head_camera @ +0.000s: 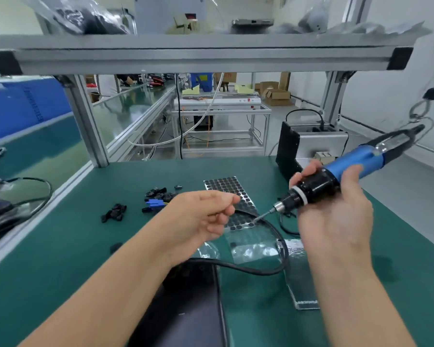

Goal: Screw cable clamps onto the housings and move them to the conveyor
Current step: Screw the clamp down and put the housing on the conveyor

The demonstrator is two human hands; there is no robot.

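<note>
My right hand (pixel 333 216) holds a blue and black electric screwdriver (pixel 346 171), its bit (pixel 262 216) pointing down and left. My left hand (pixel 201 216) hovers just left of the bit with fingers curled and thumb pressed to the forefinger; whether it pinches a small screw is too small to tell. A black housing (pixel 186 309) lies on the green mat near me, under my left forearm, with a black cable (pixel 273 266) looping from it. Black cable clamps (pixel 114 212) lie in small heaps at the left, another heap (pixel 157 192) beside a blue connector (pixel 154 203).
A sheet of round black pads (pixel 232 190) and clear backing film (pixel 251 244) lie mid-table. A silver and black box (pixel 311 144) stands at the back right. The green conveyor (pixel 35 151) runs along the left behind an aluminium post (pixel 88 121). A shelf (pixel 201 53) spans overhead.
</note>
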